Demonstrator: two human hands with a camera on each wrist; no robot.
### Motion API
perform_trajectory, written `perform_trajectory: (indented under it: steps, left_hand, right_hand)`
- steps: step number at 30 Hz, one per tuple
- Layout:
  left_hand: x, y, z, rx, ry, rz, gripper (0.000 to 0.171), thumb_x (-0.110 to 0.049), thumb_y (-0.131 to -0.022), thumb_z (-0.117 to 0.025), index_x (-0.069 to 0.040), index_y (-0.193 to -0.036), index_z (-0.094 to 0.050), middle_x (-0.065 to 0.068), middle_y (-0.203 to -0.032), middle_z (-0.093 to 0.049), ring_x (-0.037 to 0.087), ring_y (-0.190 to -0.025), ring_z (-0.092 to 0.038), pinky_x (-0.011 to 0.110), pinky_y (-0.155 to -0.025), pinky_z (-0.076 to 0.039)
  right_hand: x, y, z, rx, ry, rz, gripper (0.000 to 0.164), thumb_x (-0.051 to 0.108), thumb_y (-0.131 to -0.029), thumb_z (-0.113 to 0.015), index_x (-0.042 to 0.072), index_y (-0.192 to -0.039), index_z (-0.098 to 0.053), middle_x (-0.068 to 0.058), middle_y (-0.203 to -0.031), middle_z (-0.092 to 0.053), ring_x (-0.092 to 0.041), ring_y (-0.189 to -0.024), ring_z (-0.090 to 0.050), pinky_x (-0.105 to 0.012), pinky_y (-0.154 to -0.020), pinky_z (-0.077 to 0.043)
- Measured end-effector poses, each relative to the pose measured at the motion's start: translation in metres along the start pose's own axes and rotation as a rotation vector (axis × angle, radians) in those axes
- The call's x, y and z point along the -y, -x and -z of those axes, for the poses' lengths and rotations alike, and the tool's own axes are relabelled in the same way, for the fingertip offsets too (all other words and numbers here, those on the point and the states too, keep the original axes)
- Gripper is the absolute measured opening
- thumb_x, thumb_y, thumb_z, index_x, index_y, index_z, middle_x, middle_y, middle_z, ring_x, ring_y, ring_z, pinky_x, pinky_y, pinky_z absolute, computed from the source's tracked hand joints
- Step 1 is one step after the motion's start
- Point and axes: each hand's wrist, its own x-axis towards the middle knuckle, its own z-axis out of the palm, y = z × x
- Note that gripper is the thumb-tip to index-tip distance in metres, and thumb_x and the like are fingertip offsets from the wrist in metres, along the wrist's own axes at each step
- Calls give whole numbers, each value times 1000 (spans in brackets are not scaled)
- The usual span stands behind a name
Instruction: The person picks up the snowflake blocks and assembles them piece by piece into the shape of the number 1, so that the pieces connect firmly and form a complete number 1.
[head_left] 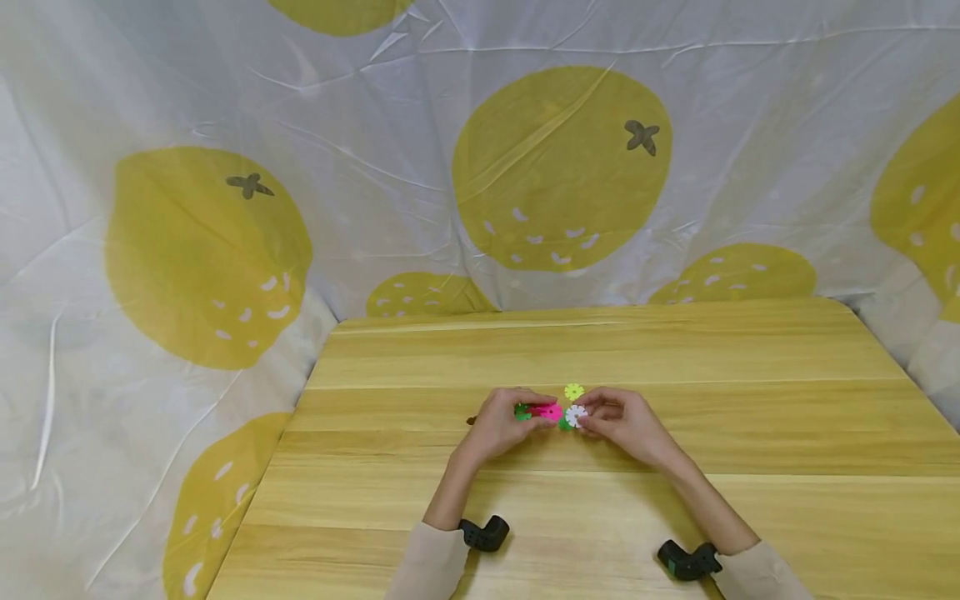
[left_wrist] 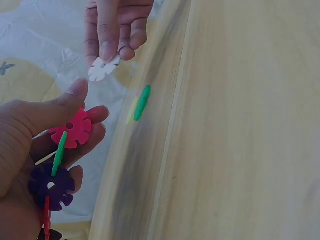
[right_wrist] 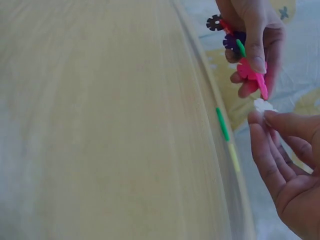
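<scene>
My left hand (head_left: 497,425) grips a chain of interlocking snowflake discs. Along it are a pink disc (left_wrist: 80,131), a green disc (left_wrist: 59,156) seen edge-on, a purple disc (left_wrist: 64,181), a red disc (left_wrist: 47,215) and a dark brown disc (right_wrist: 214,23) at the far end. A second pink disc (right_wrist: 262,86) sticks out at the near end. Between thumb and fingertips, my right hand (head_left: 630,423) pinches a white snowflake disc (head_left: 575,417) close to that end; whether the two touch I cannot tell. Fingers partly cover the chain.
A loose green disc (right_wrist: 222,124) and a yellow disc (head_left: 573,391) lie on the wooden table (head_left: 600,517) near the hands. Black wrist devices (head_left: 486,533) sit at both cuffs. Behind the table hangs a lemon-patterned cloth (head_left: 360,183).
</scene>
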Motion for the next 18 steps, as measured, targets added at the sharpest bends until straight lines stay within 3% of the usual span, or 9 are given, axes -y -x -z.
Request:
perform_trajectory:
  steps: [8, 15, 18]
  left_hand:
    - [-4, 0, 0, 25, 24, -9, 28, -15, -92, -79, -10, -120, -78, 6, -118, -78, 20, -112, -72, 30, -97, -57]
    - [-6, 1, 0, 21, 63, 5, 28, -13, -92, -79, -11, -120, -79, 7, -118, -78, 20, -112, -72, 31, -94, -59]
    - [-7, 0, -1, 12, 72, 4, 28, -14, -92, -80, -11, -120, -79, 7, -118, -78, 20, -112, -72, 30, -94, -59]
  right_hand:
    - [-1, -1, -1, -31, 24, 93, 21, 8, -94, -75, 0, -113, -73, -19, -96, -75, -30, -85, -76, -33, -72, -62]
    - [-1, 1, -2, -81, 85, 174, 14, 15, -95, -76, 10, -108, -79, -11, -106, -77, -13, -92, -73, -27, -80, -60]
    - [-1, 1, -2, -76, 42, 184, 17, 11, -96, -73, 5, -111, -79, -16, -111, -78, -9, -95, -74, -31, -82, -62]
